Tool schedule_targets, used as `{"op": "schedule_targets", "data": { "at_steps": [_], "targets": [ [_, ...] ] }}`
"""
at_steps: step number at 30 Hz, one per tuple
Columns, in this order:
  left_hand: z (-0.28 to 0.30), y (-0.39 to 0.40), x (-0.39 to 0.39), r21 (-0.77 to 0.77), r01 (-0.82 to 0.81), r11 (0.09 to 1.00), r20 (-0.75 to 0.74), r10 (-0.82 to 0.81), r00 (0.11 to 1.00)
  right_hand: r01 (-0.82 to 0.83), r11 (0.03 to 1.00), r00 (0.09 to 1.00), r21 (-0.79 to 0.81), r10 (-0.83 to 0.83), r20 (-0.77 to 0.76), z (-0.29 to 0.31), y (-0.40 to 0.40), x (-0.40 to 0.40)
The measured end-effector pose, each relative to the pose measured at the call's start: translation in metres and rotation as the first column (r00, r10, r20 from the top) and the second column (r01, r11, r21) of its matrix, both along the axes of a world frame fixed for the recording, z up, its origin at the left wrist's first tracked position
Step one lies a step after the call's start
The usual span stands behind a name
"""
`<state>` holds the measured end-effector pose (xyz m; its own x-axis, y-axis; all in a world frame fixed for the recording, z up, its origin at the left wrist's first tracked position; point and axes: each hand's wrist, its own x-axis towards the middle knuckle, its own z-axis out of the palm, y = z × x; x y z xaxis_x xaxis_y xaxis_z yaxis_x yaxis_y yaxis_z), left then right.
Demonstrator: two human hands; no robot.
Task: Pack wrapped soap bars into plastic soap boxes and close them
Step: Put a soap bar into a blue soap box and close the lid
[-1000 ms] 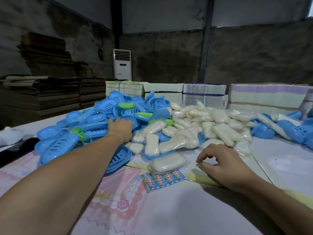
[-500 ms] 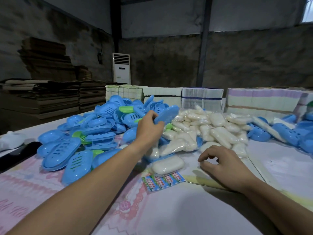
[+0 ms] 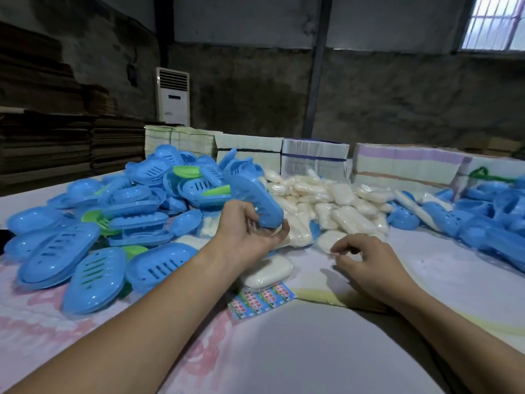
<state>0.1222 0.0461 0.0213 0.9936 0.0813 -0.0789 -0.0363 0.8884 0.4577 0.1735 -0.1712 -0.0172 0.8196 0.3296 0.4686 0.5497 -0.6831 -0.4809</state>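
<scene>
My left hand (image 3: 245, 233) grips a blue plastic soap box (image 3: 260, 204), lifted above the table in front of the pile of wrapped soap bars (image 3: 338, 206). One wrapped white soap bar (image 3: 270, 271) lies alone on the table just below that hand. My right hand (image 3: 366, 263) hovers low over the table with loosely curled fingers and holds nothing, close to the near edge of the soap pile. A big heap of blue and green soap boxes (image 3: 119, 211) fills the left side.
More blue boxes (image 3: 488, 220) lie at the right. Stacks of flat printed cartons (image 3: 315, 157) line the table's back. A strip of small printed labels (image 3: 260, 300) lies near the lone soap. A white floor air conditioner (image 3: 172, 95) stands by the wall.
My left hand took a blue soap box from the heap and carried it right and toward me. My right hand stayed near the soap pile, shifting slightly.
</scene>
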Motion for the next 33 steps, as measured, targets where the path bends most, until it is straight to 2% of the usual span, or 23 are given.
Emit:
{"op": "schedule_targets", "data": {
  "at_steps": [4,7,11,15,18,26,30,33],
  "targets": [
    [0.0,0.0,-0.002,0.015,0.08,0.997,0.048,-0.081,0.996,0.029,0.995,0.999,-0.093,-0.032,-0.029,0.0,-0.001,-0.001],
    [0.0,-0.006,0.002,0.099,0.059,0.993,0.014,-0.061,0.998,0.065,0.975,0.992,-0.215,-0.086,-0.093,-0.002,0.003,-0.002],
    [0.0,-0.012,0.008,0.134,-0.045,0.99,-0.032,0.05,0.998,0.215,0.851,0.966,-0.479,-0.257,-0.023,0.002,0.015,0.01],
    [-0.002,-0.014,0.01,0.183,-0.022,0.983,-0.051,0.032,0.998,0.243,0.745,0.941,-0.621,-0.337,-0.035,0.002,0.031,0.026],
    [-0.002,-0.014,0.009,0.203,0.008,0.979,-0.049,0.001,0.999,0.243,0.752,0.929,-0.613,-0.362,-0.074,-0.001,0.032,0.032],
    [-0.005,-0.02,0.004,0.228,0.056,0.972,-0.049,-0.047,0.998,0.379,0.788,0.919,-0.486,-0.381,0.099,-0.001,-0.001,0.032],
    [-0.009,-0.026,-0.001,0.301,0.088,0.95,-0.077,-0.068,0.995,0.376,0.742,0.913,-0.555,-0.398,0.086,-0.001,-0.001,0.035],
    [-0.009,-0.028,-0.002,0.287,0.108,0.952,-0.095,-0.084,0.992,0.369,0.735,0.919,-0.569,-0.379,0.106,-0.001,0.003,0.034]
  ]
}}
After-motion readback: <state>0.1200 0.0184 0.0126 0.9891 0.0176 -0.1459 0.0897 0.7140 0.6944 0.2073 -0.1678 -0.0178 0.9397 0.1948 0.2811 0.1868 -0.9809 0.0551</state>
